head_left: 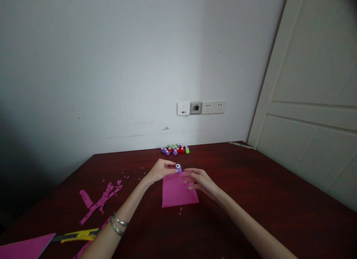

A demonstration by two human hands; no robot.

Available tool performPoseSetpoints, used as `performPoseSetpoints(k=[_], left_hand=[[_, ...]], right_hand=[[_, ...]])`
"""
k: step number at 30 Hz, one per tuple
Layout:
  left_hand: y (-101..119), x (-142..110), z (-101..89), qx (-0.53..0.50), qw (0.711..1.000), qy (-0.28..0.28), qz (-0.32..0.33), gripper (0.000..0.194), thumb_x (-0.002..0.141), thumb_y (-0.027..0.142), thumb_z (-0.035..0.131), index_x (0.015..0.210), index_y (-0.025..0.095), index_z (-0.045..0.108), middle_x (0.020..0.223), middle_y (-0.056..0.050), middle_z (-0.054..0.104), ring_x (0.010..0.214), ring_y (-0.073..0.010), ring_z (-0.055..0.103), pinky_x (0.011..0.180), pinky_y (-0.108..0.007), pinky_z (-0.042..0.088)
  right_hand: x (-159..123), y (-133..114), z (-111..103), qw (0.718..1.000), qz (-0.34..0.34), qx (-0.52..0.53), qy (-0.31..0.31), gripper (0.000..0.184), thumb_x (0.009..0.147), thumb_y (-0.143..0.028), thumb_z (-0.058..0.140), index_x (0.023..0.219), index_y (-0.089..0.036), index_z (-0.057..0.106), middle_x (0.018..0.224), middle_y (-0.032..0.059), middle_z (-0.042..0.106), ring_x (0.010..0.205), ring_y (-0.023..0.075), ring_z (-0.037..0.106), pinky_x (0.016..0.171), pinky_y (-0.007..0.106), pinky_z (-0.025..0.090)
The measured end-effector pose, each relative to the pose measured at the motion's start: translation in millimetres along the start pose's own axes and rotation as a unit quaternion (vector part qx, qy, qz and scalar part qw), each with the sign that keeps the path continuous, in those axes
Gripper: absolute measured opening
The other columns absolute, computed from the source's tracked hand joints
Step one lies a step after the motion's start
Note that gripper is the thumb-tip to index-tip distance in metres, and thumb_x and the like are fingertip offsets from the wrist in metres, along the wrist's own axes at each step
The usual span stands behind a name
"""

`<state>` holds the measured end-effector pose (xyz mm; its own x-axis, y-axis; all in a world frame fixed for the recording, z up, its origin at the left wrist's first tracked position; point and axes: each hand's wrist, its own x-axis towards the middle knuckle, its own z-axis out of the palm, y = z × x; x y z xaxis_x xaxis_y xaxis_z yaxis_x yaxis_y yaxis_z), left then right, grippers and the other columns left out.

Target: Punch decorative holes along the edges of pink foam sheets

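A small purple craft punch (179, 170) with a round white-and-black top sits at the far edge of a square pink paper sheet (178, 194). My left hand (161, 171) reaches in from the left, its thumb and fingers closed on the punch's left side. Over the right edge of the sheet lies my right hand (200, 180), fingers apart, with the fingertips near the punch and on the paper. Whether the paper is inside the punch's slot cannot be made out.
Several purple, red and green punches (175, 150) cluster by the wall. Punched pink strips (100, 203) and tiny scraps lie at the left. A yellow utility knife (80, 235) lies front left, beside more pink paper (26, 248). A thin strip (242, 145) lies far right.
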<state>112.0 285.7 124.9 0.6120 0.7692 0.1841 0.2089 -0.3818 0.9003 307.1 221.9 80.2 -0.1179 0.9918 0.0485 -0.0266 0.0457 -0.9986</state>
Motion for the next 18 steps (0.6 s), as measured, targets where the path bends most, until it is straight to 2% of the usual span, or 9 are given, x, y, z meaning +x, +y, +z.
performPoseSetpoints(k=[2,5,11,18], left_hand=[[2,-1,1.0,-0.004,1.000,-0.013,0.006,0.035,0.065,0.033,0.068,0.093,0.011,0.068,0.087,-0.008,0.069,0.080,-0.0184,0.062,0.074,-0.027,0.046],[3,-2,3.0,-0.013,1.000,-0.028,0.005,0.035,0.065,0.033,0.069,0.093,0.012,0.068,0.086,-0.008,0.069,0.078,-0.0178,0.062,0.073,-0.026,0.046],[1,0,7.7,-0.004,0.999,-0.042,0.007,0.032,0.066,0.030,0.067,0.091,0.010,0.068,0.085,-0.008,0.069,0.076,-0.0176,0.062,0.072,-0.026,0.046],[-4,-5,8.4,-0.021,0.998,-0.054,-0.001,0.033,0.067,0.032,0.067,0.092,0.010,0.068,0.088,-0.009,0.069,0.079,-0.0184,0.062,0.075,-0.027,0.046]], right_hand=[[-7,-6,13,0.998,0.013,0.046,-0.031,0.035,0.075,-0.034,0.059,0.105,-0.016,0.057,0.096,0.0110,0.067,0.078,0.0184,0.066,0.057,0.028,0.055],[-13,-9,23,0.994,0.023,0.092,-0.047,0.037,0.075,-0.036,0.061,0.106,-0.016,0.056,0.093,0.0095,0.067,0.079,0.0169,0.066,0.056,0.024,0.054],[-12,-1,22,0.992,0.011,0.121,-0.021,0.046,0.069,-0.039,0.068,0.108,-0.018,0.054,0.082,0.0049,0.067,0.075,0.0171,0.065,0.050,0.024,0.054],[-6,7,21,0.995,-0.013,0.101,-0.009,0.051,0.063,-0.041,0.072,0.105,-0.018,0.054,0.069,0.0016,0.066,0.065,0.0177,0.064,0.044,0.025,0.052]])
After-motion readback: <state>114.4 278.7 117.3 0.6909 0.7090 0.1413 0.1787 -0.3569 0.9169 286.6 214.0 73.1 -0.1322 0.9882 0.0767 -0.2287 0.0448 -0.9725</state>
